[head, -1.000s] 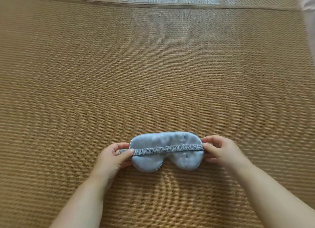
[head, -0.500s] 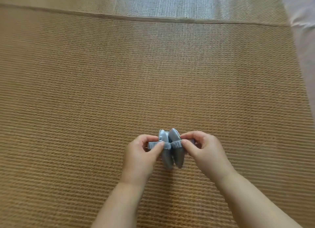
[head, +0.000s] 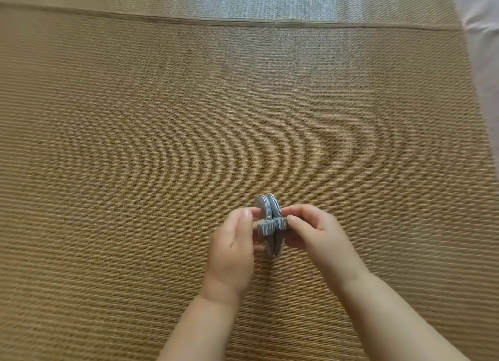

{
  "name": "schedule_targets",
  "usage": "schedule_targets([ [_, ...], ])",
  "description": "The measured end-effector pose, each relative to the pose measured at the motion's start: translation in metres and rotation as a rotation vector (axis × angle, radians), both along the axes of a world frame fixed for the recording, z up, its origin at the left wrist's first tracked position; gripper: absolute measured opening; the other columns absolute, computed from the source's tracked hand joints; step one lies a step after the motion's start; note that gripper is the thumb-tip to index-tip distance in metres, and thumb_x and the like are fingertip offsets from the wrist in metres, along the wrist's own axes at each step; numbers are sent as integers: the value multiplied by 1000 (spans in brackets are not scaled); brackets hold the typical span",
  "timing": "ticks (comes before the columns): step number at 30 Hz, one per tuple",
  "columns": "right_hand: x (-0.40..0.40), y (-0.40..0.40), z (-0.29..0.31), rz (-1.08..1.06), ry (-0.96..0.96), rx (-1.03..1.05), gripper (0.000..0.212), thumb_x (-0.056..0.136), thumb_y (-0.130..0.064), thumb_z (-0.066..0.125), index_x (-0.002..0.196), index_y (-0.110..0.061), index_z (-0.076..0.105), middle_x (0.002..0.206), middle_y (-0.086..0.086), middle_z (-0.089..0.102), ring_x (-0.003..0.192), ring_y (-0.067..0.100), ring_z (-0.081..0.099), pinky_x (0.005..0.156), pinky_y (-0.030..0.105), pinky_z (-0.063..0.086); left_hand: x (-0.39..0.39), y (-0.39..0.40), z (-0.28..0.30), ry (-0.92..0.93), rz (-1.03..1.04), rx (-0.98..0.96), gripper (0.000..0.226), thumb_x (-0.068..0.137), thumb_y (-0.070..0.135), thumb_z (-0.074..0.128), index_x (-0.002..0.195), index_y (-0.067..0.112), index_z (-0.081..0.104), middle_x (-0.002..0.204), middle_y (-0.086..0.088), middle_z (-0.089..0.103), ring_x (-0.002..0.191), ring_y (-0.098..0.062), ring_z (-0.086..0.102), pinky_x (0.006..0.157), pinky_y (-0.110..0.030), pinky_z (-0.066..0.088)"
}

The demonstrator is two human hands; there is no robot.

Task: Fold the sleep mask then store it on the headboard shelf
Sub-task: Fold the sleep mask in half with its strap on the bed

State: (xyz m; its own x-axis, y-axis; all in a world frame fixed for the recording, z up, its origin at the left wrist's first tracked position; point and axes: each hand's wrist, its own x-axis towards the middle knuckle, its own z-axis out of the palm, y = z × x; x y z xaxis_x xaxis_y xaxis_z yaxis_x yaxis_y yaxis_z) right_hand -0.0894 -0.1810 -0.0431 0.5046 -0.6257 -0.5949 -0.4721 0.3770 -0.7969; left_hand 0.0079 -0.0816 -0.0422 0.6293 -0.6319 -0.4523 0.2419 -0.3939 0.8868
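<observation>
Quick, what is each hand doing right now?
Left hand: closed, pinching the left half of the folded sleep mask.
Right hand: closed, pinching the right half of the same mask.

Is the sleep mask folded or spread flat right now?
Folded. The sleep mask stands in two halves pressed together, pinched between left hand and right hand above the woven mat.

Surface: I see a tan woven mat filling my view | far edge: a stitched seam crossing left to right | beyond: a pale grey glare patch | right corner: pinkish fabric.
</observation>
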Motion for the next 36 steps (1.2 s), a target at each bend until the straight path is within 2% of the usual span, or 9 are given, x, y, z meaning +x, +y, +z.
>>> schedule_targets([
  [4,-1,0,3,33,-1,-15,22,78,-22,68,100,-22,65,99,2,73,94,16,69,85,37,56,1,-2,0,-8,12,25,25,94,17,41,91,19,66,87,1,72,74,-4,69,57,-17,52],
  [9,0,1,5,-12,33,-46,17,72,-21,75,83,-12,66,85,12,74,83,26,70,82,45,57,-1,-4,-3,-37,26,25,21,93,23,47,88,24,67,82,9,75,74,-6,70,58,-18,54],
  [14,-1,-4,3,46,-11,-2,1,80,-14,67,79,-15,67,82,10,74,75,17,69,82,42,57,2,-3,-8,-9,87,33,24,93,22,46,86,20,68,80,1,75,77,-10,70,61,-20,56],
  [20,-5,-10,4,93,-63,67,10,86,-7,59,82,-14,65,81,11,72,75,18,67,80,34,57,1,-5,-8,6,106,42,24,93,21,45,86,19,68,79,-1,74,74,-10,71,58,-19,55],
  [23,-5,-9,5,103,-45,36,5,83,-16,64,83,-13,67,86,14,74,78,20,68,84,42,57,-2,-7,-8,-16,82,57,19,91,25,51,87,18,68,78,0,75,72,-8,70,60,-21,57],
  [24,-4,-7,6,106,-35,18,11,80,-23,66,83,-13,69,85,13,74,78,20,68,84,43,57,-4,-7,-8,-39,84,71,17,89,25,54,86,17,68,76,0,74,71,-8,70,60,-21,57],
  [27,0,1,7,131,14,-29,32,66,-43,73,82,-16,68,79,4,74,71,7,66,68,26,56,-10,-9,-8,-25,152,114,7,83,25,64,81,18,66,74,-1,75,70,-10,71,61,-23,57],
  [30,0,4,6,121,52,-31,32,59,-37,81,81,-19,66,72,-6,71,60,-5,60,53,11,46,-9,-9,-7,70,180,178,12,75,28,72,77,18,66,77,-5,75,75,-20,72,66,-36,60],
  [36,-4,0,3,148,20,70,29,63,-27,81,84,-14,66,72,0,72,62,3,65,55,14,50,-2,-6,0,265,147,198,27,73,33,72,67,8,65,71,-16,73,59,-25,69,62,-37,59],
])
